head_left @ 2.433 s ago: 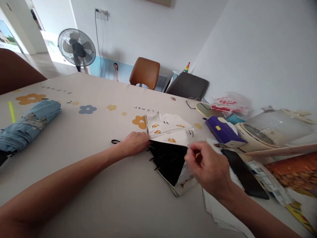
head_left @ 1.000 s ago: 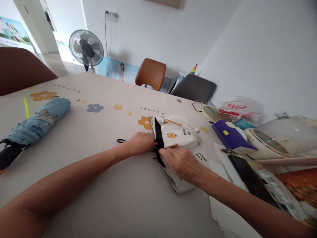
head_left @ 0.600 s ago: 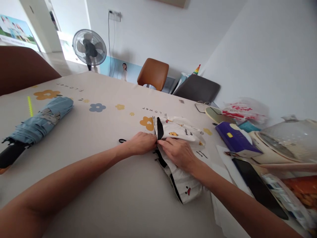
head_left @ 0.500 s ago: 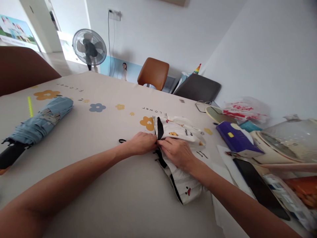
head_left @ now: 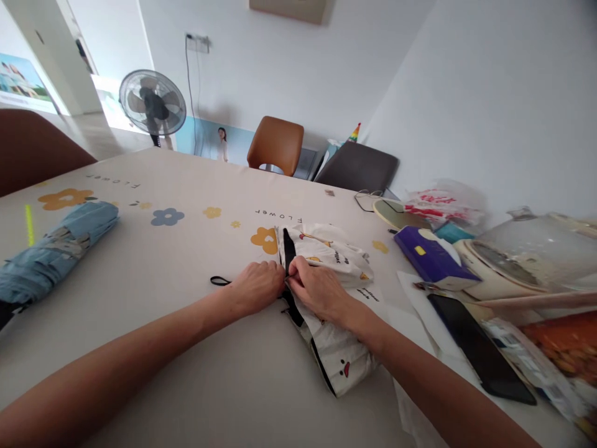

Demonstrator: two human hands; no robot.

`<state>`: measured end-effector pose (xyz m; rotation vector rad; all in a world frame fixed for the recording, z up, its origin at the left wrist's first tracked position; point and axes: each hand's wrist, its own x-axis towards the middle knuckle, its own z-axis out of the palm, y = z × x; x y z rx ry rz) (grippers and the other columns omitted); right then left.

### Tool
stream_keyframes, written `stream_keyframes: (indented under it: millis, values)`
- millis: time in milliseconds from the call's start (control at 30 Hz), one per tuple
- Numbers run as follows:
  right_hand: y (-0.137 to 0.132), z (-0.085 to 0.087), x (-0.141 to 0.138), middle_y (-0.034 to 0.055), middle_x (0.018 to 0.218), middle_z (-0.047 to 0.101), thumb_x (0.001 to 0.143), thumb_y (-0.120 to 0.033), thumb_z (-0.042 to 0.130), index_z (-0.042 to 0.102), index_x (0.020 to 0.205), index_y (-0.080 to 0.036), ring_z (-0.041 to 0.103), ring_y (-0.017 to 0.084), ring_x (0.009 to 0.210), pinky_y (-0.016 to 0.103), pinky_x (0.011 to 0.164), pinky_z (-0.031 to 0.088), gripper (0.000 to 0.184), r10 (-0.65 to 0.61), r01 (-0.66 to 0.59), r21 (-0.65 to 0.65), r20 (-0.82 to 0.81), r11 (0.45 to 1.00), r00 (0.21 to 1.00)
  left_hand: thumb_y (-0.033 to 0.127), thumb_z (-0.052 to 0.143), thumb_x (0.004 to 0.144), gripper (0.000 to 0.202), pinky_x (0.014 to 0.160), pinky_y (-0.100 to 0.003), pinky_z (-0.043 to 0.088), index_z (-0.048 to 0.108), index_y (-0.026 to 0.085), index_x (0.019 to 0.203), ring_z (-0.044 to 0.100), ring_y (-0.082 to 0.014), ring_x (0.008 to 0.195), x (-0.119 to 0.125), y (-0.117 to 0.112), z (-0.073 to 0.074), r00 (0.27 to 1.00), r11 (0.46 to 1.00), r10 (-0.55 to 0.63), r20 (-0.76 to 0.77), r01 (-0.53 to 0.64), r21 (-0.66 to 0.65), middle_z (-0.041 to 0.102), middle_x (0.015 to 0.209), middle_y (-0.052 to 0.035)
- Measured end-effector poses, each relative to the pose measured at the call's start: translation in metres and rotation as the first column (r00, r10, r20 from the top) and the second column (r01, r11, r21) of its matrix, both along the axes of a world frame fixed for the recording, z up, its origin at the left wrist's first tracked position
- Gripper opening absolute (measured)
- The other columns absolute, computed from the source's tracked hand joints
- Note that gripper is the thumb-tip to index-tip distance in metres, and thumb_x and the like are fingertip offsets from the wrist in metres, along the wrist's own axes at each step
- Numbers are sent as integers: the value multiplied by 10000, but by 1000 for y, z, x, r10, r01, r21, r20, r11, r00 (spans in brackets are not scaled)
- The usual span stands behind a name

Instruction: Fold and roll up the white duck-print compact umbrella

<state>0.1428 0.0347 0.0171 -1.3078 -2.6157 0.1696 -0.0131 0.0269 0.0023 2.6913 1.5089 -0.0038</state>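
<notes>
A white umbrella [head_left: 347, 358] with a yellow duck print and black inner lining lies half folded on the table, its cloth spread in loose panels. My left hand [head_left: 261, 283] is closed at the umbrella's near end; what lies inside the fist is hidden. From beneath that hand a thin black strap loop [head_left: 220, 281] sticks out to the left. My right hand [head_left: 321, 292] rests over the cloth, thumb and fingers pinching its edge right beside the left hand. Dark rib tips show just below the hands.
A blue folded umbrella [head_left: 60, 249] lies at left near a yellow strip [head_left: 29, 224]. Along the right are a black phone [head_left: 480, 348], a purple box [head_left: 431, 258], papers, glasses [head_left: 368, 199] and a clear-lidded container [head_left: 504, 261]. A fan [head_left: 153, 102] and chairs [head_left: 276, 146] stand beyond the table.
The view has shifted slightly, so the scene sits further left. My right thumb and fingers have lifted a little at the cloth edge; both hands stay at the umbrella.
</notes>
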Motion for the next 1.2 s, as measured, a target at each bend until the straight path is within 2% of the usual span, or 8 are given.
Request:
stream_keyframes:
  millis: [167,300,400,500,600,867,1033,1200]
  values:
    - [-6,24,15,-41,602,567,795,-198,480,499,821,-194,484,95,526,215,528,346,33,25,-74,-196,-246,978,969,187,269,876,263,637,-335,450,520,124,925,591,-233,775,0,0,2,999,999,-21,-34,19,-46,579,850,-108]
    - [10,54,57,-18,647,594,807,-279,480,556,828,-198,529,105,557,226,556,395,113,-226,224,-58,-434,973,872,249,281,891,250,652,-322,444,504,140,911,585,-219,798,-1,2,2,1000,998,-10,-22,9,-65,578,874,-107]
    - [35,63,96,24,808,639,769,-291,511,613,784,-206,574,155,723,268,649,418,134,-332,365,52,-317,929,889,270,286,893,251,649,-329,440,502,144,908,580,-224,804,0,2,1,1000,997,-3,-22,1,-77,576,878,-111]
    - [53,58,124,34,951,630,741,-350,548,645,828,-214,572,183,855,293,735,422,189,-309,294,-103,-181,950,934,261,292,889,241,643,-334,434,502,145,910,577,-227,799,0,2,1,1000,997,-3,-22,2,-83,573,874,-112]
    - [59,51,134,39,987,629,739,-357,549,640,764,-191,567,181,877,293,768,415,191,-287,225,-262,-227,939,931,255,268,892,265,633,-345,429,506,141,909,570,-235,792,0,2,0,1000,998,-11,-21,9,-63,571,875,-115]
    - [72,35,119,3,697,607,780,-442,479,608,769,-159,509,123,630,233,589,392,312,-423,243,-358,-612,902,668,245,229,895,305,623,-347,424,517,145,903,565,-237,782,1,2,0,999,997,-8,-41,4,-78,565,861,-108]
    - [94,13,117,17,668,609,759,-388,476,575,642,-162,525,146,644,251,615,391,273,-514,460,-232,-434,857,740,243,214,899,309,608,-344,416,509,150,881,560,-232,759,2,2,2,999,997,-6,-39,3,-80,561,837,-97]
    - [89,26,125,66,765,627,787,-350,431,562,684,-165,533,171,729,279,681,374,249,-567,611,-79,-480,788,669,269,225,904,299,610,-339,412,500,156,878,560,-229,781,2,2,3,1000,995,8,-20,-10,-95,564,856,-95]
